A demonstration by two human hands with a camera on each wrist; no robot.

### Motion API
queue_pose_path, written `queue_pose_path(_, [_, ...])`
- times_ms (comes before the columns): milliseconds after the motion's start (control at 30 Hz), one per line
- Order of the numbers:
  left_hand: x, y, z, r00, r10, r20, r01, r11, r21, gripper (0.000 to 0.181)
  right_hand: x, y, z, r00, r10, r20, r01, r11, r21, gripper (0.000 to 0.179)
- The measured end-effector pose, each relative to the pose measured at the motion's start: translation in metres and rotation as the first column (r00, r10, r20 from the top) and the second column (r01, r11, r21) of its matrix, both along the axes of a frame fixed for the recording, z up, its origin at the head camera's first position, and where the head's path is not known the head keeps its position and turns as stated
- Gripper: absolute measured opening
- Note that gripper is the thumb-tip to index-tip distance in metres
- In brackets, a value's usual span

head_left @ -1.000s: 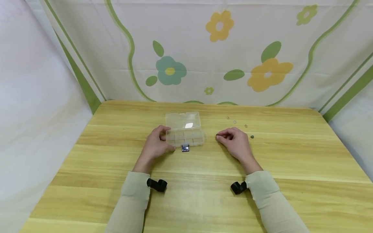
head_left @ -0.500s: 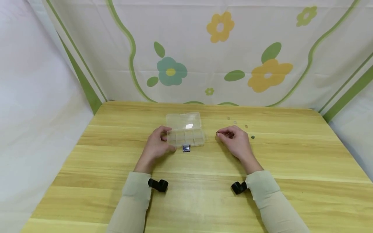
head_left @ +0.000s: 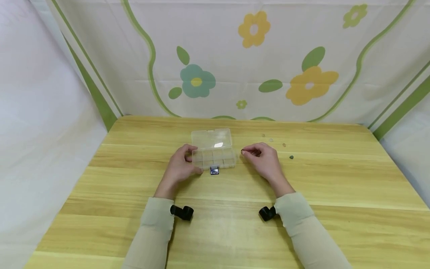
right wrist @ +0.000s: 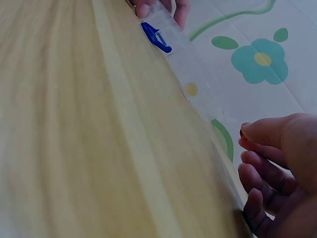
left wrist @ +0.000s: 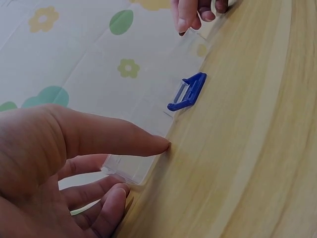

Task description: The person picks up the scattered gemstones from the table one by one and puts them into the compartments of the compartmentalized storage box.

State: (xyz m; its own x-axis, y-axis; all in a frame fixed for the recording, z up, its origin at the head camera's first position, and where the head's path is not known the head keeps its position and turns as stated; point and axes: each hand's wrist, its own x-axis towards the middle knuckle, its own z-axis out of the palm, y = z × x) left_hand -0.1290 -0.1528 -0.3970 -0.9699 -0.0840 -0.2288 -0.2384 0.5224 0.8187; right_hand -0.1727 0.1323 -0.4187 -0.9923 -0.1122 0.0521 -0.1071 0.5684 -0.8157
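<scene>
A clear plastic compartment box (head_left: 219,158) lies on the table with its lid (head_left: 211,139) raised at the back and a blue latch (head_left: 214,170) at its front. My left hand (head_left: 181,164) holds the box's left end, thumb at the front and fingers behind. Just off the box's right end, my right hand (head_left: 263,158) pinches a small dark piece (right wrist: 241,134) between thumb and index finger. Most of that piece is hidden by the fingertips; its kind cannot be made out.
On the wooden table (head_left: 221,231), right of the box, lie a dark green piece (head_left: 291,157), a brownish one (head_left: 284,145) and two pale ones, the nearer pale piece (head_left: 271,140) among them. A flowered cloth (head_left: 228,56) hangs behind the table's far edge.
My right hand has moved left and slightly away from me, bringing the small dark piece closer to the box. The left hand keeps its hold on the box, which stays in place.
</scene>
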Motion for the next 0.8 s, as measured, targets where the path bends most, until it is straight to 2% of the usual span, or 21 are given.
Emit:
queue_pose_path(567, [-0.002, 0.0, -0.001, 1.0, 0.006, 0.004, -0.006, 1.0, -0.007, 0.079, -0.002, -0.02, 0.001, 0.999, 0.04, 0.023, -0.039, 0.999, -0.03, 0.016])
queue_pose_path(800, [-0.002, -0.001, -0.001, 1.0, 0.001, 0.006, -0.001, 1.0, 0.004, 0.079, -0.003, -0.024, 0.002, 0.999, 0.031, 0.028, -0.03, 0.999, -0.038, 0.016])
